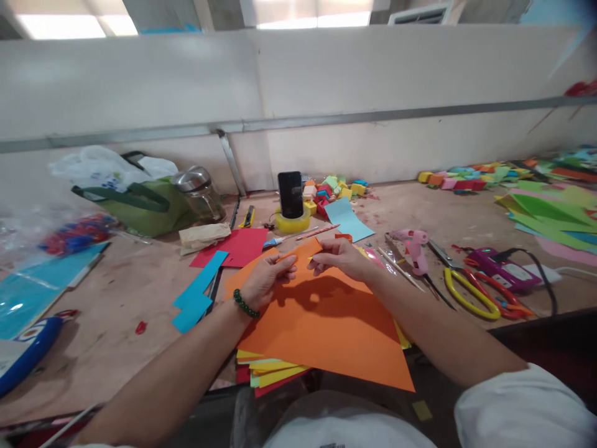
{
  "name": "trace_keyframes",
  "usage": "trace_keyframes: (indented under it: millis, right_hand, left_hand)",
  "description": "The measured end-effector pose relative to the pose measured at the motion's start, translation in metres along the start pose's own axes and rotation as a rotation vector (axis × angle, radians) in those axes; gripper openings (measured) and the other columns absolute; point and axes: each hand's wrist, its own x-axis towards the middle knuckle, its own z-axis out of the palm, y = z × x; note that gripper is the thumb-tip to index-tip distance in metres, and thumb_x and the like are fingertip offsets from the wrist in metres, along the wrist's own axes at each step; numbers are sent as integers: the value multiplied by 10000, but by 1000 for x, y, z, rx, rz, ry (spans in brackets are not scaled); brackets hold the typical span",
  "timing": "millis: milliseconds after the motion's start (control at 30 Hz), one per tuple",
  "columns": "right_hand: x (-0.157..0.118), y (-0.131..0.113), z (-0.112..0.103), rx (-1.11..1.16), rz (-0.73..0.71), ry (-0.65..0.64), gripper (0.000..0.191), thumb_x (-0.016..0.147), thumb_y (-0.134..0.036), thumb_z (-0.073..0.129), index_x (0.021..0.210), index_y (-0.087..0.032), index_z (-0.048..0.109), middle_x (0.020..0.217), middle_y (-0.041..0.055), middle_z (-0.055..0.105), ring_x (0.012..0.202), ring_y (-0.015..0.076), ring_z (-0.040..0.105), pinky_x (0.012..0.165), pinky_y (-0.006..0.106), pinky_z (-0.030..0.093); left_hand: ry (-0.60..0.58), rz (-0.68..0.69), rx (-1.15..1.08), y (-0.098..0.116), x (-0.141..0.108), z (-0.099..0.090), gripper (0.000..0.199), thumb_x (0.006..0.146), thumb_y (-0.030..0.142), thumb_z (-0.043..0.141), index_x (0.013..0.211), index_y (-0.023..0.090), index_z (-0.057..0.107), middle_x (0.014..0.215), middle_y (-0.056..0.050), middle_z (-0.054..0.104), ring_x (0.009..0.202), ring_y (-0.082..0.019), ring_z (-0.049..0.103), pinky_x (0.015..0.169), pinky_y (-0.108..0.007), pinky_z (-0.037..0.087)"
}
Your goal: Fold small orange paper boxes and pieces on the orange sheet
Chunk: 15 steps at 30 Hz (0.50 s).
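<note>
My left hand [270,279], with a dark green bead bracelet [245,303] on its wrist, is closed on the near left side of a small orange paper piece [304,251]. My right hand [339,258] pinches the same piece at its right end. A tiny bit of yellow shows at the right fingertips, too small to name. Beneath both hands lies a large orange sheet [321,336], over a stack of coloured sheets [275,373] at the table's front edge. An orange curl of paper [344,237] shows just behind my right hand.
Left are blue paper pieces [200,292], a red sheet [242,247], a glass jar [200,196] and a green bag [140,208]. A phone [290,194] stands in a tape roll [293,222]. Right are a pink glue gun [413,246], yellow-handled scissors [471,295] and a purple device [504,270].
</note>
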Motion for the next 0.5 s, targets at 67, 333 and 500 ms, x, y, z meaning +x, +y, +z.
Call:
trace_keyframes:
  millis: [67,333,500]
  right_hand:
    - [0,1,3,-9,-7,25,347,647,-428,781,793,-132,674,698,31,722,560,117,650,599,263,554]
    - [3,6,4,-37,-18,78,248,654,-368,730,701,-134,664,573,9,677,456,90,595,496,224,519]
    - [-1,3,6,-49,-40,54,182,661,-318,689,670,-137,672,555,7,665,477,103,609,492,225,528]
  left_hand:
    - [5,15,18,-1,-1,1,464,449,432,886,674,139,604,579,25,603,488,-59,546,464,-161,400]
    - [-292,37,202,5,-11,4,442,527,465,859,755,132,678,609,10,621,524,-87,556,536,-212,462]
    - [-394,15,248,2,-11,1,417,601,525,809,713,140,694,614,-23,660,520,-103,587,514,-211,452]
